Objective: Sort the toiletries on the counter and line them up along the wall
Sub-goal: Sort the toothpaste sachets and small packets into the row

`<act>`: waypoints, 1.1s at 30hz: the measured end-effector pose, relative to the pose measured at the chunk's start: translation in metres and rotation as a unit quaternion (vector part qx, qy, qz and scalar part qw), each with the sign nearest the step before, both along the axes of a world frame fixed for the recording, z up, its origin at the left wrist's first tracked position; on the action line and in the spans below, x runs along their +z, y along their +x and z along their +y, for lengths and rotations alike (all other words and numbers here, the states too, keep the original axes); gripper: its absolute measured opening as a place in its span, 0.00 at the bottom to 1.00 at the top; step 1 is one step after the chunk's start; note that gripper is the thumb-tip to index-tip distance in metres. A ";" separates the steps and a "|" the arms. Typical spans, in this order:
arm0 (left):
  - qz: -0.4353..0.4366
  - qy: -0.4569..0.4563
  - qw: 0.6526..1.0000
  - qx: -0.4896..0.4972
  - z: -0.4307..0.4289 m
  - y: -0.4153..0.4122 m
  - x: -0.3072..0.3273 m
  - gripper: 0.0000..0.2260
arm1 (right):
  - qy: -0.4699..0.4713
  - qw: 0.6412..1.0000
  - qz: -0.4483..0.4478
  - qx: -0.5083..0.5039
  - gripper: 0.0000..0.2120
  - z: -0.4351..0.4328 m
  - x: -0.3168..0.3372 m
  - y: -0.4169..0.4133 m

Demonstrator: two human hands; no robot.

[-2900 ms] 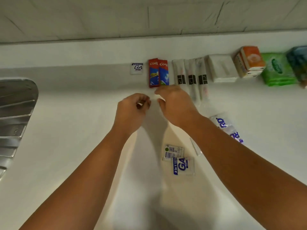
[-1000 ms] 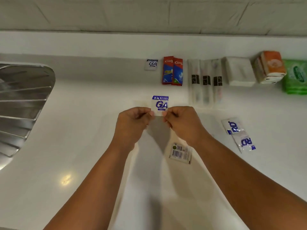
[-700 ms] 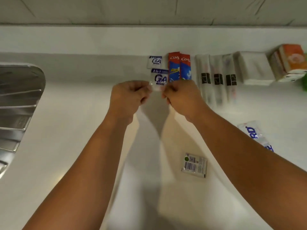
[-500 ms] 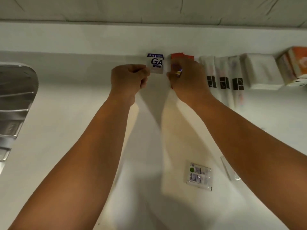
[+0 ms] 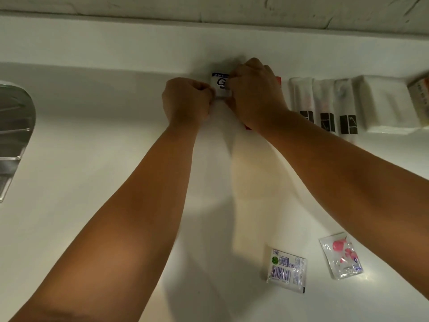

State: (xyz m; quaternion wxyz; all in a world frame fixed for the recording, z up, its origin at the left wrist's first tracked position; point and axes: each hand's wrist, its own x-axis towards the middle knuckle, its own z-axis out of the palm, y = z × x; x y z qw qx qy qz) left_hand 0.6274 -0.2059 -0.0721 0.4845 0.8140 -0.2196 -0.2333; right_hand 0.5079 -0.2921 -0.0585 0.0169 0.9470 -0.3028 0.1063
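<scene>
White counter (image 5: 97, 173) is seen from the head view; a sachet (image 5: 220, 86) is pinched against the wall between the left hand (image 5: 186, 101) and right hand (image 5: 255, 94). It should be set flush beside the red packet (image 5: 278, 80) before being let go.

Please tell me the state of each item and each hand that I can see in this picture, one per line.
GA sachet: at the wall, pinched by both hands.
Left hand: closed on the sachet's left edge.
Right hand: closed on its right edge.
Three white wrapped packets: lined up at the wall.
White folded pack: at the wall.
Barcode sachet: flat, unsorted.
Pink-print sachet: flat, unsorted.
</scene>
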 end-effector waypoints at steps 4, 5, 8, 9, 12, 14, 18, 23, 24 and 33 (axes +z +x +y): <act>-0.047 0.016 0.999 0.000 0.001 -0.004 0.003 0.08 | 0.003 1.000 0.009 -0.006 0.13 -0.003 -0.004 0.002; -0.049 0.015 0.999 0.000 0.001 -0.004 0.004 0.08 | 0.006 1.000 0.010 -0.009 0.12 -0.002 -0.004 0.003; -0.052 0.008 0.999 0.001 0.006 -0.004 0.004 0.08 | 0.025 0.999 0.003 -0.021 0.13 0.003 0.001 -0.001; -0.055 0.006 0.998 0.001 0.009 -0.005 0.005 0.06 | 0.030 0.999 -0.004 -0.020 0.13 0.007 0.004 -0.005; -0.078 0.003 0.997 -0.015 0.022 -0.011 0.006 0.05 | 0.041 0.998 -0.046 -0.014 0.12 0.023 0.017 -0.026; -0.128 0.016 0.991 -0.044 0.036 -0.023 0.010 0.07 | 0.059 0.995 -0.083 -0.017 0.11 0.037 0.021 -0.042; -0.221 0.014 0.969 -0.108 0.069 -0.068 0.024 0.06 | 0.080 0.992 -0.101 0.012 0.09 0.063 0.025 -0.072; -0.229 -0.035 0.960 -0.155 0.110 -0.118 0.040 0.07 | 0.124 0.987 -0.101 0.008 0.11 0.099 0.038 -0.110; -0.225 -0.034 0.960 -0.161 0.118 -0.127 0.042 0.07 | 0.135 0.986 -0.098 0.002 0.12 0.106 0.040 -0.120; -0.182 0.082 0.951 -0.236 0.185 -0.191 0.041 0.13 | 0.251 0.967 -0.025 -0.022 0.15 0.164 0.044 -0.207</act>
